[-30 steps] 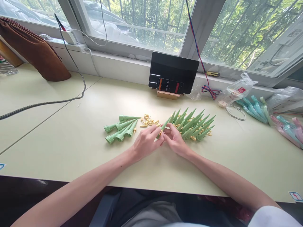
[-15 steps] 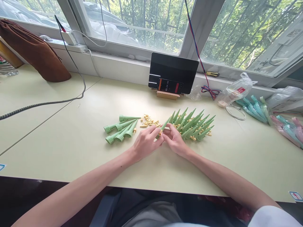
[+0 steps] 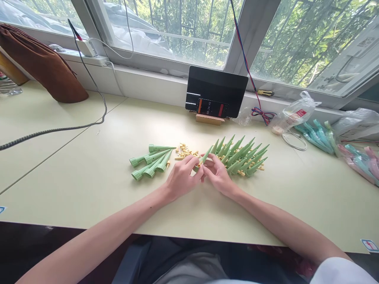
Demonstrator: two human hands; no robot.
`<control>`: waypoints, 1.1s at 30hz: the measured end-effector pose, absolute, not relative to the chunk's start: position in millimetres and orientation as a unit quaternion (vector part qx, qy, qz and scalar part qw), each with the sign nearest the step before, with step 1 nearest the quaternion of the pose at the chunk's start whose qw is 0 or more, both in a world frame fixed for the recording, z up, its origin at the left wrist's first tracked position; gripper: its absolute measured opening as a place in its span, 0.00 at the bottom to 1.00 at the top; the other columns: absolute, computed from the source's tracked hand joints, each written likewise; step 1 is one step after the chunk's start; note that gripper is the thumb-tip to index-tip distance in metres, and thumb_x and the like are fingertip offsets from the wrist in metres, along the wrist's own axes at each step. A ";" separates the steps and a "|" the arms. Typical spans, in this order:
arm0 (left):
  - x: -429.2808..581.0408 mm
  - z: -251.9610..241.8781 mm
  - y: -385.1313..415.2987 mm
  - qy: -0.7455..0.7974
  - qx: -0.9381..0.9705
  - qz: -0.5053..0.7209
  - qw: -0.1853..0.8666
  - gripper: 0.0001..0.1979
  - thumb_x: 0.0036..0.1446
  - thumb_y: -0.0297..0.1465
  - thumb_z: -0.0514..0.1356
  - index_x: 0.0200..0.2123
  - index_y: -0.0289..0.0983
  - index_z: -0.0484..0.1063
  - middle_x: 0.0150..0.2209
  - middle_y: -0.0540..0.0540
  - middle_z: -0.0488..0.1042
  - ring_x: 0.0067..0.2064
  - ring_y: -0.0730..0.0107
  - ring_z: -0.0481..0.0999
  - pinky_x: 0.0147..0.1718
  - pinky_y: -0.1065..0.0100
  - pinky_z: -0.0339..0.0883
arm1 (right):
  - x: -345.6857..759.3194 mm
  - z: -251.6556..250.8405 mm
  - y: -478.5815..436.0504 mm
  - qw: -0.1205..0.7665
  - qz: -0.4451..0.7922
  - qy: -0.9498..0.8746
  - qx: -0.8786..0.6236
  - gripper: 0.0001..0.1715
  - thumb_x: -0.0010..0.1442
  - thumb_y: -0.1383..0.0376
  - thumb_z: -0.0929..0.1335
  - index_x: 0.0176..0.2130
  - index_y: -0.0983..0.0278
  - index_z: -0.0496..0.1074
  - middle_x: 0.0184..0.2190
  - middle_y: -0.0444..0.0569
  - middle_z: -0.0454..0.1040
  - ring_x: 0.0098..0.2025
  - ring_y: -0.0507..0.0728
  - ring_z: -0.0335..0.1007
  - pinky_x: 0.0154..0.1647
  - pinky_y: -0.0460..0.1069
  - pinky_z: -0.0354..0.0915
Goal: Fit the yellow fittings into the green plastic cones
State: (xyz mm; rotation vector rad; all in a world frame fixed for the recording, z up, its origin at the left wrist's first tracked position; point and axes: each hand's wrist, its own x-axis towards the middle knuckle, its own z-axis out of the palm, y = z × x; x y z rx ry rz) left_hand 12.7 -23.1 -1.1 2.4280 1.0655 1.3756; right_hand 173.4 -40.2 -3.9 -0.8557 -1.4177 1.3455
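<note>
My left hand [image 3: 180, 178] and my right hand [image 3: 218, 174] meet at the middle of the pale table [image 3: 89, 177], both pinching one green plastic spike [image 3: 205, 155] with a small tan piece at its base. A pile of green spikes [image 3: 241, 156] lies just right of my right hand. Several loose tan caps [image 3: 186, 151] are scattered just beyond my left hand. A smaller group of green spikes [image 3: 151, 161] lies to the left of the caps.
A phone [image 3: 212, 107] leans on a dark tablet [image 3: 217, 85] at the window sill. A braided cable [image 3: 53, 128] crosses the left of the table below a brown pouch [image 3: 44, 65]. Plastic bags [image 3: 291, 114] with teal and pink parts [image 3: 318, 136] lie at the right.
The fingers of both hands have shifted slightly on the green spike. The piles have not moved.
</note>
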 end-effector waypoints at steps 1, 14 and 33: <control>12.3 -0.4 -23.1 0.367 0.805 0.456 0.093 0.08 0.60 0.26 0.57 0.28 0.37 0.64 0.25 0.52 0.65 0.24 0.77 0.63 0.24 0.72 0.59 | 173.5 -4.5 -40.2 0.486 0.548 -0.581 -0.355 0.22 0.64 0.56 0.68 0.55 0.59 0.62 0.41 0.49 0.74 0.30 0.52 0.70 0.27 0.49 0.72; 9.6 9.4 -14.3 0.428 0.705 0.433 0.364 0.16 0.65 0.38 0.54 0.29 0.35 0.71 0.24 0.51 0.68 0.24 0.75 0.65 0.23 0.73 0.59 | 171.6 -12.0 -40.3 0.487 0.504 -0.596 -0.393 0.30 0.64 0.56 0.68 0.62 0.56 0.58 0.45 0.50 0.72 0.29 0.51 0.71 0.23 0.47 0.71; 7.3 9.4 -11.7 0.455 0.718 0.417 0.321 0.17 0.64 0.40 0.55 0.27 0.35 0.71 0.23 0.50 0.68 0.25 0.74 0.64 0.23 0.71 0.59 | 168.5 -9.8 -41.1 0.495 0.469 -0.585 -0.439 0.23 0.64 0.56 0.68 0.55 0.60 0.62 0.43 0.51 0.71 0.34 0.54 0.75 0.27 0.48 0.75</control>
